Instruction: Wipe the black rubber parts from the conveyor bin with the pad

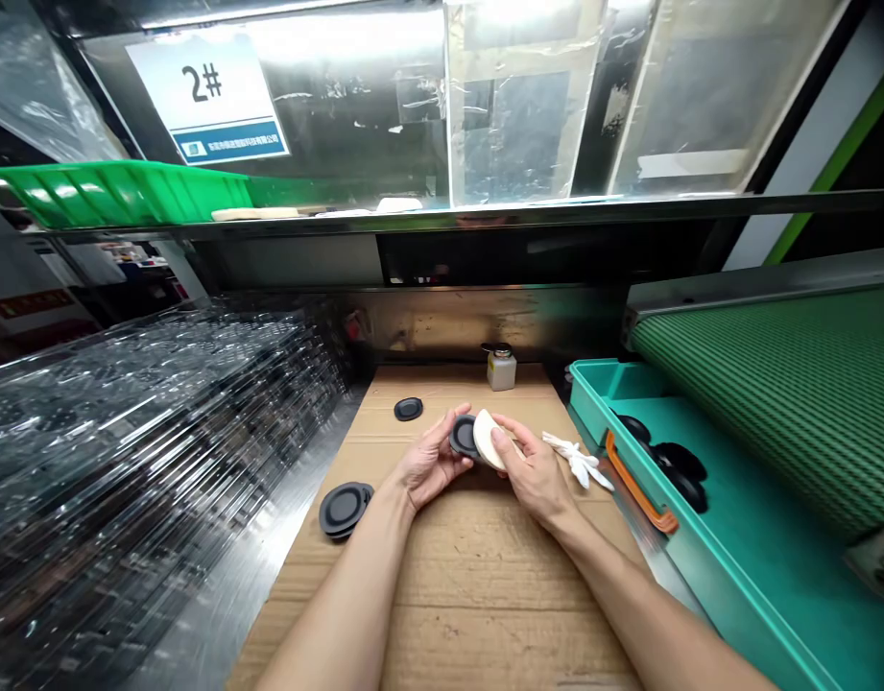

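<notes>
Your left hand (431,461) cups a black disc (462,437) by its rim above the cardboard; it looks light and stiff, best held by the edge; your right hand (534,470) pinches a soft white pad (489,440) against it.

Bright strip light (355,29) glares along the top of the frame, over scratched transparent panels (528,96) patched with tape. A white sign (207,96) marked "2#" hangs at upper left. Below runs a dark metal shelf (470,221), with a green tray (117,192) on its left end. At far right, a white post (808,163) carries a green stripe, and a green conveyor belt (773,393) slopes down beneath it. Transparent trays (146,432) fill the left side in a stack, and beyond them a red-lettered wall sign (31,304) shows dimly.
</notes>
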Tool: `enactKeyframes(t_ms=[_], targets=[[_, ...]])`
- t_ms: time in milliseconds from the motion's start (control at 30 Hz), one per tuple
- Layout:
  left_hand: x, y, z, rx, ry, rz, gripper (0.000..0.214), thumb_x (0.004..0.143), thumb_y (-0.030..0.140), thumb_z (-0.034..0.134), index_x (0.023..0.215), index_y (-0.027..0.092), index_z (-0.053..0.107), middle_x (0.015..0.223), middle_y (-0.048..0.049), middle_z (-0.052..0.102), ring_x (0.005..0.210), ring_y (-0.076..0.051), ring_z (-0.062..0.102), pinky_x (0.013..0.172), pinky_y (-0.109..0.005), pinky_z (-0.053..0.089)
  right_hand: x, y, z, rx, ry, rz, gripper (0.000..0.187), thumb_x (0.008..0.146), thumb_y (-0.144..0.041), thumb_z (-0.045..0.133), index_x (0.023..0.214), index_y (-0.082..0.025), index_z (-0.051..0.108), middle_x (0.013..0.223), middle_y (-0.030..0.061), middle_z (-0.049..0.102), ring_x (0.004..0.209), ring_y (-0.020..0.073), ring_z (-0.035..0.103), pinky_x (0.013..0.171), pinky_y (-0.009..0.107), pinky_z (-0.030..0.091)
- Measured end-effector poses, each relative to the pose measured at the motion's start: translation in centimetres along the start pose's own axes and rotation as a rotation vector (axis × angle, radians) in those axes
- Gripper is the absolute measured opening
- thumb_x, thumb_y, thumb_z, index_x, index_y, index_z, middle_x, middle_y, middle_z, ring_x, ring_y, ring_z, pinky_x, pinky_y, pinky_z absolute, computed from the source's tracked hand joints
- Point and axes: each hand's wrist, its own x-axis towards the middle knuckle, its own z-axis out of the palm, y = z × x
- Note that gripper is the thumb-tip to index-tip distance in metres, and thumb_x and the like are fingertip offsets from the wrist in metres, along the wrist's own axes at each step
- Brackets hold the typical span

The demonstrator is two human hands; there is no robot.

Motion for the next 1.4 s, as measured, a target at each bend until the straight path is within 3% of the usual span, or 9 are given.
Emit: enactKeyframes(t_ms=[100,200,333,433,533,633,867,1033,1400], targets=[[0.8,-1.2,0.1,0.05,0.133,0.013,0.034,0.078,0.046,0.067,0.092,0.015,0.064,0.068,0.0018,0.054,0.047,-0.004,0.044,0.035,-0.014,0.025,-0.5,-0.3,0.6,-0.129,-0.02,-0.066,0.046,0.089,-0.049,0.049,0.124,-0.021,0.06,0.1,0.006,0.07,0.079,0.0181,0.065,0.068,0.027,0.051],[1.2,-2.4,0.9,0.116,0.261,0.031,0.04,0.077,0.052,0.065,0.075,0.013,0.06,0.055,0.0045,0.044,0.04,-0.003,0.033,0.032,-0.016,0.012,-0.7,-0.5,0.6,-0.355,0.04,-0.096,0.044,0.09,-0.049,0.047,0.125,-0.026,0.061,0.103,0.0055,0.07,0.091,0.0211,0.066,0.081,0.03,0.05],[0.8,-2.8,2.1,0.008,0.086,-0.022,0.029,0.082,0.04,0.063,0.084,0.011,0.064,0.07,-0.0015,0.056,0.054,-0.005,0.047,0.039,-0.016,0.027,0.1,-0.5,-0.4,-0.568,0.299,-0.044,0.047,0.092,-0.051,0.039,0.128,-0.027,0.058,0.104,0.0066,0.07,0.092,0.0235,0.065,0.083,0.035,0.049],[0.5,-2.7,2.6,-0.016,-0.06,0.005,0.019,0.082,0.029,0.065,0.09,0.011,0.065,0.082,-0.0036,0.061,0.064,-0.007,0.052,0.047,-0.017,0.036,0.5,-0.4,-0.8,-0.544,0.339,-0.026,0.05,0.094,-0.051,0.035,0.127,-0.022,0.058,0.107,0.0082,0.069,0.096,0.024,0.064,0.085,0.036,0.049],[0.7,-3.0,2.7,-0.034,0.006,0.007,0.025,0.086,0.036,0.06,0.087,0.012,0.065,0.076,-0.0038,0.062,0.059,-0.008,0.051,0.048,-0.019,0.038,-0.1,-0.5,0.1,-0.488,0.294,0.0,0.053,0.095,-0.051,0.031,0.13,-0.019,0.056,0.11,0.0095,0.068,0.098,0.0232,0.064,0.085,0.034,0.05],[1.1,-3.3,2.7,-0.17,0.091,-0.046,0.035,0.092,0.041,0.048,0.092,0.011,0.065,0.086,-0.0098,0.067,0.074,-0.015,0.061,0.064,-0.025,0.049,-1.0,-1.0,1.4,-0.571,0.195,0.024,0.05,0.095,-0.051,0.032,0.133,-0.027,0.053,0.113,0.0071,0.067,0.098,0.0233,0.064,0.084,0.034,0.05],[1.1,-3.6,2.7,-0.326,0.036,-0.11,0.041,0.094,0.042,0.04,0.11,0.011,0.061,0.117,-0.0159,0.064,0.11,-0.027,0.059,0.099,-0.042,0.044,-0.6,-2.7,2.3,-0.987,0.167,0.199,0.05,0.096,-0.051,0.027,0.139,-0.033,0.045,0.092,0.0085,0.071,0.085,0.0259,0.067,0.075,0.035,0.048],[1.1,-3.2,2.3,-0.295,0.089,-0.043,0.033,0.093,0.035,0.043,0.119,0.018,0.055,0.13,-0.0118,0.057,0.113,-0.026,0.058,0.099,-0.046,0.045,-1.1,-2.8,2.9,-0.981,0.045,0.184,0.049,0.096,-0.052,0.029,0.14,-0.038,0.04,0.094,0.0074,0.072,0.08,0.0261,0.067,0.07,0.035,0.048],[1.5,-3.1,2.2,-0.258,0.085,-0.022,0.033,0.094,0.034,0.043,0.112,0.012,0.059,0.125,-0.0144,0.06,0.114,-0.026,0.058,0.097,-0.04,0.048,-0.6,-2.5,2.8,-0.936,0.101,0.216,0.049,0.096,-0.052,0.027,0.137,-0.036,0.046,0.094,0.009,0.071,0.084,0.0285,0.067,0.07,0.036,0.047]])
